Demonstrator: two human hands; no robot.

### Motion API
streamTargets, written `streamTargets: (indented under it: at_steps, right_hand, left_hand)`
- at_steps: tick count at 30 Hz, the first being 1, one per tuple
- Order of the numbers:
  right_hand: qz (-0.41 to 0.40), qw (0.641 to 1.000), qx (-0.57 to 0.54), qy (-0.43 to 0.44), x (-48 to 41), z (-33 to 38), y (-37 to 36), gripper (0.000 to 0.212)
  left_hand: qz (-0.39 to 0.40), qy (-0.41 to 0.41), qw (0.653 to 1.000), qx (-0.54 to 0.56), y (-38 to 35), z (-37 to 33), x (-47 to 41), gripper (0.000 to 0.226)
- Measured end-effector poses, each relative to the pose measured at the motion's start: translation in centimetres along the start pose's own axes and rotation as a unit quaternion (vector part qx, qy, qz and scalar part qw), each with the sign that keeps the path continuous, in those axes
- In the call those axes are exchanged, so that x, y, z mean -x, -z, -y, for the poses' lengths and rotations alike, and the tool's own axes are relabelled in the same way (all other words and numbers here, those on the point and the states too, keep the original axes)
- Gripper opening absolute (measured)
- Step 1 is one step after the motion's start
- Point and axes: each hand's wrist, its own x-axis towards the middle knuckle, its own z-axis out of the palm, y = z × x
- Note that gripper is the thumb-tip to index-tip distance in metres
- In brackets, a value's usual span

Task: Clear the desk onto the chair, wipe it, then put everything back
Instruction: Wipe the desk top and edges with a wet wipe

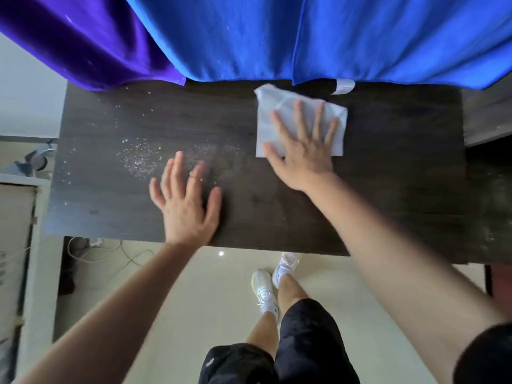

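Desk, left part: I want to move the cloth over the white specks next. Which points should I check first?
1. Cloth flat under right hand: ok.
2. White specks on the left part of the desk: not ok, unwiped.
3. Left hand rests flat at the specks, in the cloth's path: not ok.
4. Blue fabric overhangs the far edge: not ok.
5. Cloth damp: cannot tell.

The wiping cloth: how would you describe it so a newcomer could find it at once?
Start at the dark wooden desk across the middle of the view, below the blue fabric. Near its far edge, right of centre, lies a white folded cloth, under the flat right hand. The left hand rests on bare wood near scattered white specks, so only the right one covers cloth.
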Motion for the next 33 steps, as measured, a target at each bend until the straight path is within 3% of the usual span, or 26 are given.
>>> streamTargets:
  at_steps: [4,10,14,19,25,30,33]
  right_hand:
    - [0.012,0.994,0.001,0.109,2.6,5.6,-1.2,0.071]
    - [-0.004,0.987,0.026,0.157,0.1,5.4,-0.9,0.07]
    - [0.006,0.993,0.027,0.117,-4.9,6.7,0.2,0.073]
    - [0.011,0.997,0.013,0.069,-6.3,11.7,0.1,0.072]
    - [-0.014,0.995,-0.005,0.096,3.6,16.8,-3.5,0.068]
    - [0.015,0.999,0.013,0.037,12.9,16.3,-5.4,0.07]
    - [0.045,0.997,0.019,-0.056,14.8,13.1,-4.7,0.072]
  left_hand:
    - [0.04,0.095,0.993,-0.063,3.3,8.5,-2.0,0.064]
    - [0.048,0.121,0.987,-0.09,4.0,15.9,-4.9,0.065]
    - [0.042,0.161,0.984,-0.067,2.3,16.4,-4.9,0.068]
    - [0.038,0.15,0.986,-0.059,2.4,16.8,-4.9,0.07]
    - [0.065,0.153,0.986,-0.029,2.8,16.8,-5.0,0.074]
    - [0.088,0.141,0.986,-0.026,2.9,17.1,-5.1,0.076]
    - [0.091,0.14,0.986,-0.019,3.0,17.2,-4.9,0.077]
